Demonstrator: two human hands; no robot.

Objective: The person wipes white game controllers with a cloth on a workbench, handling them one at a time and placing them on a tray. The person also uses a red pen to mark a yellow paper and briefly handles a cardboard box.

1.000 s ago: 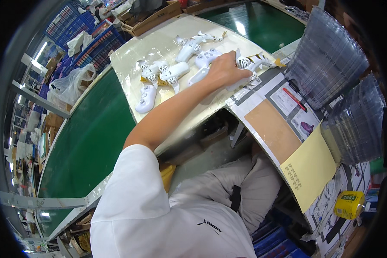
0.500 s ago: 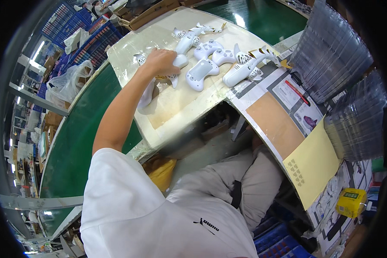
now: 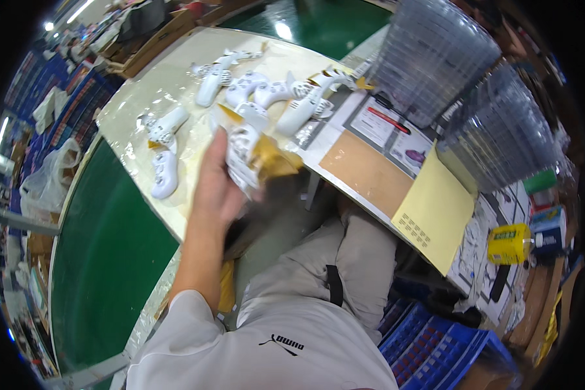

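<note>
My left hand (image 3: 216, 182) is raised over the table's near edge, its fingers closed around a white and gold toy fish (image 3: 246, 151), blurred by motion. Behind it lie white game-style controllers (image 3: 246, 86), partly covered by the held toy. One white toy fish with a gold jointed tail (image 3: 299, 112) rests at the table's right edge, and another (image 3: 209, 88) lies farther back. To the left are a third white toy (image 3: 169, 127) and a single controller (image 3: 165, 174). My right hand does not show.
A cream tabletop (image 3: 136, 104) bears the toys. On the right stand stacks of clear plastic trays (image 3: 429, 58), beside a red pen (image 3: 389, 121) and a yellow sheet (image 3: 435, 214). A green surface (image 3: 104, 260) runs along the left. Below right sits a blue crate (image 3: 429, 344).
My left hand has lifted a toy fish off the table and carried it toward me, to the table's near edge. The view has shifted, so the table appears farther left.
</note>
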